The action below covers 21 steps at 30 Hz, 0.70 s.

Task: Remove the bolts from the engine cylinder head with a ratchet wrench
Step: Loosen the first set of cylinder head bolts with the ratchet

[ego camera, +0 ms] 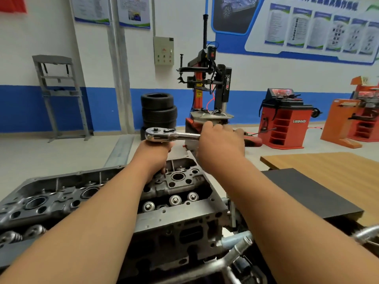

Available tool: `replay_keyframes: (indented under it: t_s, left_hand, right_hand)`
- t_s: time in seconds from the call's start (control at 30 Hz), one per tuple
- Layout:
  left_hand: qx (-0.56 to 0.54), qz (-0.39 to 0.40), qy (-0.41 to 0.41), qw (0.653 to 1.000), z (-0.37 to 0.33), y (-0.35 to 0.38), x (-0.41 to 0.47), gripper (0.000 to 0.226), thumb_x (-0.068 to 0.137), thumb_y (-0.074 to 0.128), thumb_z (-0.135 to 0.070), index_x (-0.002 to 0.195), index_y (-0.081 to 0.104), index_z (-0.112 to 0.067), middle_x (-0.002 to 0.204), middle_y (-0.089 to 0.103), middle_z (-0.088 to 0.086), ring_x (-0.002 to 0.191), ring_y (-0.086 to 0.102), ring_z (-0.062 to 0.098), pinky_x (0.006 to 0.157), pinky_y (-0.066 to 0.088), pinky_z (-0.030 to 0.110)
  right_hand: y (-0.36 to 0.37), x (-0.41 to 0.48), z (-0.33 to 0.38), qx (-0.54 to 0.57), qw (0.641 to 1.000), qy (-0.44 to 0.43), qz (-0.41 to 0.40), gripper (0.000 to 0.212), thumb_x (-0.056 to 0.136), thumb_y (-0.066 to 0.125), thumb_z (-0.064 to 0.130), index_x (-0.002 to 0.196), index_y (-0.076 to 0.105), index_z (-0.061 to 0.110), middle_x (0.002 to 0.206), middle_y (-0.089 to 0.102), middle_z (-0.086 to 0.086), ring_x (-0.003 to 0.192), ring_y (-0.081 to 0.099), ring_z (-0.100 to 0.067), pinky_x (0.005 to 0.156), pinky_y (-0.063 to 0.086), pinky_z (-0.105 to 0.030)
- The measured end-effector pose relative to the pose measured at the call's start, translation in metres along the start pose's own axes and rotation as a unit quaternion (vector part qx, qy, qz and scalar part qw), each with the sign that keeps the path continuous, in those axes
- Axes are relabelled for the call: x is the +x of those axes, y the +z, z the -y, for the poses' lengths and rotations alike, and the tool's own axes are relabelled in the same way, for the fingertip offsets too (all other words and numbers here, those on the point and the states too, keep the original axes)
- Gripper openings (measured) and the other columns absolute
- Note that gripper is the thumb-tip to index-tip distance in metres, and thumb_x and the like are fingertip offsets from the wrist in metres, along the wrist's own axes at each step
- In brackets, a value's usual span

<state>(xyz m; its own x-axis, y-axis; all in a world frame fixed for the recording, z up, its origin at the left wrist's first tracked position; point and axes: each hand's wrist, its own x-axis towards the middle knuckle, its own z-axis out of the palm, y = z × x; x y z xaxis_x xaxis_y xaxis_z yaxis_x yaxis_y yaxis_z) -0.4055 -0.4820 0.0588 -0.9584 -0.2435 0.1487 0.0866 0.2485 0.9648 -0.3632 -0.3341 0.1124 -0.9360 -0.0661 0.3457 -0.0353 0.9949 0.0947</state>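
Observation:
The grey engine cylinder head point(180, 214) lies in front of me on a stand, its round bores and valve springs facing up. A chrome ratchet wrench point(162, 135) stands high above the head's far end, its handle pointing right. My right hand point(220, 143) grips that handle. My left hand point(152, 155) is just under the ratchet's head, fingers curled down around what hangs below it; that part is hidden by the hand. No bolt is plainly visible at the tool.
A wooden table point(328, 162) with a dark mat point(311, 193) stands to the right. Metal pipes point(235, 242) stick out below the cylinder head. Farther off are stacked tyres point(159, 109), a tyre changer point(207, 89), red wheel balancers point(285, 119) and a grey frame point(59, 95).

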Motion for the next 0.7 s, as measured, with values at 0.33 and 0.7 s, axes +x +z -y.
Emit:
replay_keyframes:
  t_s: [0.33,0.7]
  left_hand:
    - [0.280,-0.072,0.101,0.952,0.005,0.010,-0.005,0.031,0.096,0.044,-0.032,0.126,0.050,-0.027,0.126,0.054,-0.003,0.117,0.050,0.024,0.098,0.042,0.035]
    - [-0.010,-0.074,0.047,0.996,-0.004,-0.003,-0.005,0.025,0.087,0.062,-0.024,0.064,0.058,-0.015,0.039,0.051,-0.005,0.040,0.056,0.015,0.042,0.041,0.021]
  right_hand:
    - [-0.020,-0.085,0.044,0.023,0.991,-0.133,0.007,0.045,0.095,0.039,0.016,0.135,0.025,0.001,0.119,0.042,-0.017,0.093,0.042,-0.030,0.077,0.043,-0.049]
    - [0.002,0.061,0.021,0.044,0.991,-0.130,0.008,0.005,0.084,0.048,0.012,0.083,0.052,0.015,0.073,0.050,-0.002,0.064,0.048,-0.017,0.056,0.039,-0.032]
